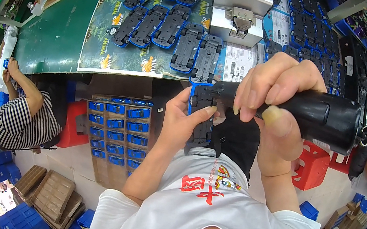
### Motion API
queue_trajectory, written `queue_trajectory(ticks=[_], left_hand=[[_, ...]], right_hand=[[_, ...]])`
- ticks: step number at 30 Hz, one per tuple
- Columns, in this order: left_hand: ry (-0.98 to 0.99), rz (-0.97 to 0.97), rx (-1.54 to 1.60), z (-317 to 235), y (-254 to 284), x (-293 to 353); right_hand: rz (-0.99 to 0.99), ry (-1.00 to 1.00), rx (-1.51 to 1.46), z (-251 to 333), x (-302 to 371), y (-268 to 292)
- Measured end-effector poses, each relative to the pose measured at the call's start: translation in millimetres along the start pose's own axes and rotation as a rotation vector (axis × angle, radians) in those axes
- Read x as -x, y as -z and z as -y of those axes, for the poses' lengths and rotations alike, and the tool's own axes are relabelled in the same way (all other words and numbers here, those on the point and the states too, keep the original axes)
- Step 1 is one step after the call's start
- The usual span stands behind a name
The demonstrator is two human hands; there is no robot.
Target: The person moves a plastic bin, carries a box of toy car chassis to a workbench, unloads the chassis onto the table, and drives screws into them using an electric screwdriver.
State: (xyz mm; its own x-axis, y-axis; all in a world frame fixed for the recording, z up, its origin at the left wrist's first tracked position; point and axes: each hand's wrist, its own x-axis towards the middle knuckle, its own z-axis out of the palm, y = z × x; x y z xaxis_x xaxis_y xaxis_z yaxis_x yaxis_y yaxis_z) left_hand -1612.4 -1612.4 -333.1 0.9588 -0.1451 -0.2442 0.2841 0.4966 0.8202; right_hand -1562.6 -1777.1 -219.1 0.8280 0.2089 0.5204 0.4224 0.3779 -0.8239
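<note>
My left hand [177, 119] is closed around a toy car [200, 134] with a blue body, its black underside turned toward me. My thumb presses on the underside. A black electric screwdriver [329, 119] lies sideways in my right hand [284, 97], fingers wrapped over its front part. Its nose reaches the toy car's underside near one end; the bit's exact contact is hidden. Just beyond my hands, several more toy cars [171, 25] lie bottom up on the worktable, some of them side by side.
A whitish metal fixture [236, 24] stands on the green table [62, 33]. More upturned toy cars [309, 33] lie at the right. Below the table edge, left of me, is a cardboard tray [108, 167] of blue toy cars. A seated person [25, 113] works at far left. Red stools [311, 168] stand nearby.
</note>
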Motion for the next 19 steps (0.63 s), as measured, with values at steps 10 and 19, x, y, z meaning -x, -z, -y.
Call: queue_trajectory(ticks=[10, 19], left_hand=[[0.059, 0.030, -0.011, -3, -6, 0], [0.050, 0.039, 0.060, 3, 0, -10]], right_hand=[[-0.026, -0.012, -0.134, -12, 3, 7], [0.098, -0.029, -0.088, -14, -8, 18]])
